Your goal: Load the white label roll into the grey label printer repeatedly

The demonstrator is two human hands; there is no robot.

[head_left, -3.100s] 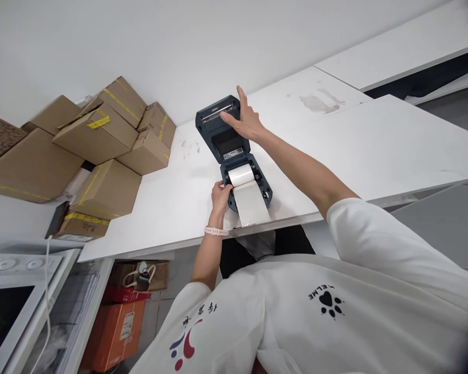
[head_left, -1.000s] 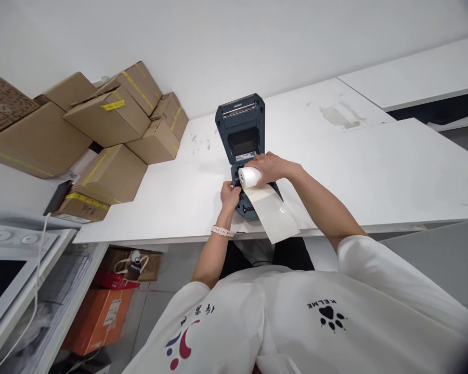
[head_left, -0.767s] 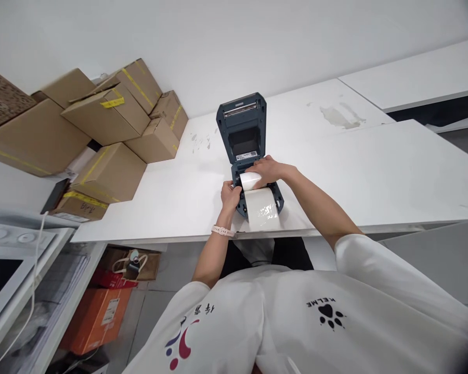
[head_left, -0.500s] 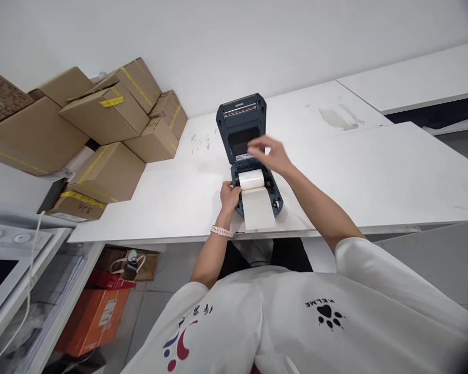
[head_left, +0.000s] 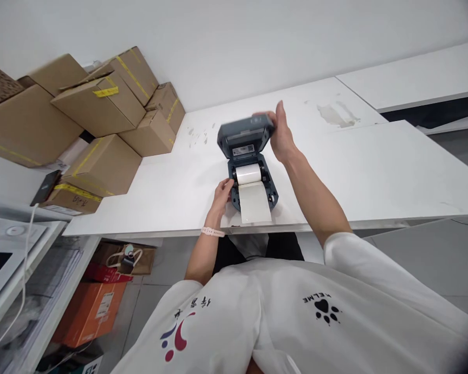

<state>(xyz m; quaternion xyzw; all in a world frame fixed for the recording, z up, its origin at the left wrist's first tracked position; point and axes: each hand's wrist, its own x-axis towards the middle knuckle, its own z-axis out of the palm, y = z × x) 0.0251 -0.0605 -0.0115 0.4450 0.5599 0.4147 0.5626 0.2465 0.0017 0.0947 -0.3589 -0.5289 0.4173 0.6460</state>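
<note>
A dark blue label printer (head_left: 253, 192) sits near the front edge of the white table (head_left: 374, 171). Its hinged lid (head_left: 245, 136) is tilted forward, partly lowered and motion-blurred. My right hand (head_left: 281, 134) grips the lid's top right edge, fingers curled over it. A white label roll (head_left: 248, 173) lies in the printer's bay, and a strip of label paper (head_left: 254, 202) runs out over the front. My left hand (head_left: 222, 191) rests against the printer's left side, fingers bent on the casing. A pale band circles that wrist.
Several taped cardboard boxes (head_left: 101, 130) are stacked at the table's left end against the wall. A black phone (head_left: 46, 187) lies by them. A white machine (head_left: 8, 249) stands lower left. Under the table are an orange box (head_left: 89, 311) and a bag (head_left: 125, 257).
My right hand seated the roll in the bay, let go, rose to the lid and now swings it down toward me. My left hand stayed at the printer's side.
</note>
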